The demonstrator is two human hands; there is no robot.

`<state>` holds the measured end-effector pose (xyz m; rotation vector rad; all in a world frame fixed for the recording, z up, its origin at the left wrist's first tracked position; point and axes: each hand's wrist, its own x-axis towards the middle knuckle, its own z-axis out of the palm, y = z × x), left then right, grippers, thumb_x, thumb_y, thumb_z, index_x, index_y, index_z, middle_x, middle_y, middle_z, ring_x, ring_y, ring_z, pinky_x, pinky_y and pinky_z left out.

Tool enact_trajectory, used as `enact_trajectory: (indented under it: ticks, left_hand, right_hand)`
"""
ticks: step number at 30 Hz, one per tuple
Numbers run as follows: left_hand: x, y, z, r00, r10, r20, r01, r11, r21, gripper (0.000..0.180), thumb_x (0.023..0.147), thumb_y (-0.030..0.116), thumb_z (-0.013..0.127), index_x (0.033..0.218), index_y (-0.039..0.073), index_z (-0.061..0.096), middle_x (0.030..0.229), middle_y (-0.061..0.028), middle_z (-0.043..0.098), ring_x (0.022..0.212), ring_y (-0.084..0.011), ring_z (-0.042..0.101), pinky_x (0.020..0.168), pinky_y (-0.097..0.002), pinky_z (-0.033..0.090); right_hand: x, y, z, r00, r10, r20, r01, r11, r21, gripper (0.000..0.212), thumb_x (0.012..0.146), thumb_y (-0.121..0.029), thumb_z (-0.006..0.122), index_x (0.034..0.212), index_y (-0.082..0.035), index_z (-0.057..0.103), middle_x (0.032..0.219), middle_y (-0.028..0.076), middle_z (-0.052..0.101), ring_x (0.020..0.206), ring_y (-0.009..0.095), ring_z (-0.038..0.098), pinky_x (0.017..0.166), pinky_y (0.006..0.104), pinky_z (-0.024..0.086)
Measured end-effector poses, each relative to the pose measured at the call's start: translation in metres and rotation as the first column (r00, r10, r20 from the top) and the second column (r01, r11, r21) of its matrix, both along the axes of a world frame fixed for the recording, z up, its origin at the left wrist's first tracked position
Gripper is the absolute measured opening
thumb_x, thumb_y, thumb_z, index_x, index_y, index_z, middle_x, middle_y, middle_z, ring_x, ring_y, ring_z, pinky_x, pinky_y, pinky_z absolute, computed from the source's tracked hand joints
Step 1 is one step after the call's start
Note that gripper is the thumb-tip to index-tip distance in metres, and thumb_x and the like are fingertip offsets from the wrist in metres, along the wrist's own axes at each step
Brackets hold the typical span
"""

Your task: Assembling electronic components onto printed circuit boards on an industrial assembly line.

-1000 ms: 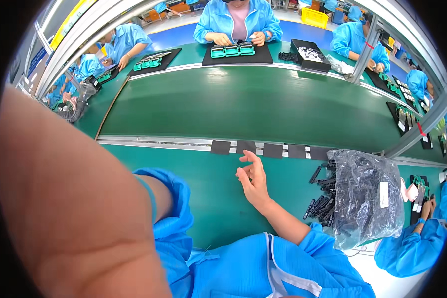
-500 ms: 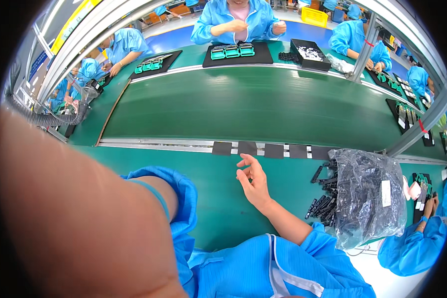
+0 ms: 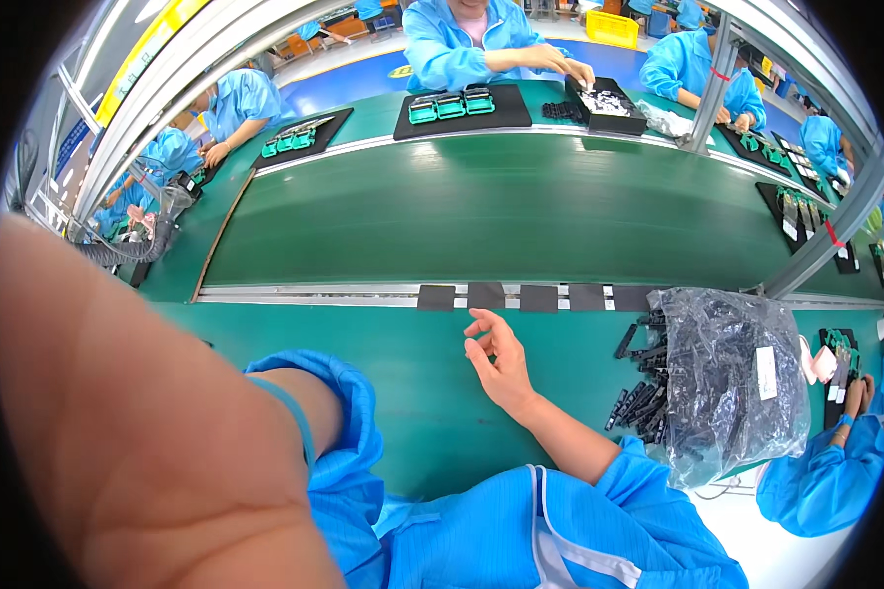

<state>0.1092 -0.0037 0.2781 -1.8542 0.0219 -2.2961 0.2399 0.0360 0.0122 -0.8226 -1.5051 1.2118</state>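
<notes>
Very near the camera, my left hand (image 3: 138, 422) fills the lower left, with its wrist and blue sleeve behind it. Its fingers lie outside the picture, so what they do or hold is hidden. Above the green worktable (image 3: 432, 402), my right hand (image 3: 501, 363) is half curled, fingers apart and nothing in it. Just beyond its fingertips, several dark square pads (image 3: 486, 295) line the metal rail. To its right lie loose black plastic strips (image 3: 643, 402) beside a clear plastic bag (image 3: 727, 383) filled with more black parts.
A green conveyor belt (image 3: 521, 211) runs across beyond the rail. On its far side, a co-worker in blue (image 3: 462, 59) reaches to a black box of white pieces (image 3: 609, 120), beside a black mat (image 3: 511, 103) with green frames. A metal post (image 3: 805, 260) stands right. More co-workers sit at both sides.
My left hand has shifted slightly down and left close to the camera. My right hand stays nearly still. The co-worker opposite has moved their hands to the black box.
</notes>
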Motion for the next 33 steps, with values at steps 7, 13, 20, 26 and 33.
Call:
enact_trajectory:
  ticks: [7,13,20,26,33]
  left_hand:
    - [-0.003,0.0,0.005,1.0,-0.016,-0.021,0.016,1.0,0.002,0.07,0.092,0.057,0.055,0.142,0.009,0.041,0.146,-0.0188,0.038,0.133,-0.0375,0.037,0.109,-0.0584,0.031]
    - [-0.007,0.004,0.01,0.999,-0.023,-0.041,0.024,0.999,0.021,0.071,0.092,0.057,0.055,0.143,0.009,0.04,0.147,-0.0188,0.037,0.134,-0.0376,0.036,0.109,-0.0584,0.031]
    - [-0.007,0.016,0.032,0.997,-0.038,-0.063,0.045,0.992,0.118,0.072,0.092,0.058,0.055,0.143,0.009,0.039,0.147,-0.0188,0.036,0.134,-0.0377,0.035,0.109,-0.0584,0.03]
    - [-0.014,0.027,0.057,0.994,-0.034,-0.108,0.061,0.965,0.257,0.073,0.092,0.058,0.055,0.143,0.009,0.039,0.148,-0.0189,0.036,0.135,-0.0377,0.034,0.11,-0.0584,0.029]
    - [-0.007,0.034,0.063,0.987,-0.092,-0.128,0.123,0.96,0.252,0.074,0.092,0.059,0.055,0.144,0.009,0.038,0.148,-0.0189,0.035,0.135,-0.0378,0.033,0.11,-0.0584,0.028]
  right_hand:
    - [-0.002,0.001,-0.002,0.999,-0.026,-0.021,0.027,0.999,0.034,0.041,0.091,-0.004,0.062,0.131,-0.004,0.051,0.104,0.006,0.058,0.072,0.01,0.055,0.06,0.0239,0.048]
    - [-0.003,0.003,-0.003,1.0,-0.023,-0.02,0.024,0.999,0.023,0.041,0.091,-0.003,0.061,0.131,-0.005,0.051,0.103,0.007,0.059,0.072,0.01,0.055,0.06,0.0238,0.048]
    - [-0.001,0.003,-0.003,1.0,-0.002,-0.009,0.003,1.0,0.014,0.041,0.091,-0.001,0.06,0.131,-0.004,0.05,0.102,0.007,0.06,0.074,0.01,0.057,0.062,0.0229,0.048]
    - [0.001,-0.003,-0.002,1.0,0.014,0.014,-0.014,1.0,-0.016,0.042,0.091,0.001,0.058,0.132,-0.003,0.049,0.102,0.008,0.059,0.077,0.009,0.059,0.065,0.0221,0.049]
    - [0.0,-0.004,-0.005,1.0,0.003,-0.006,-0.003,1.0,-0.012,0.04,0.091,0.001,0.059,0.13,-0.001,0.049,0.099,0.007,0.06,0.076,0.009,0.059,0.064,0.0226,0.048]
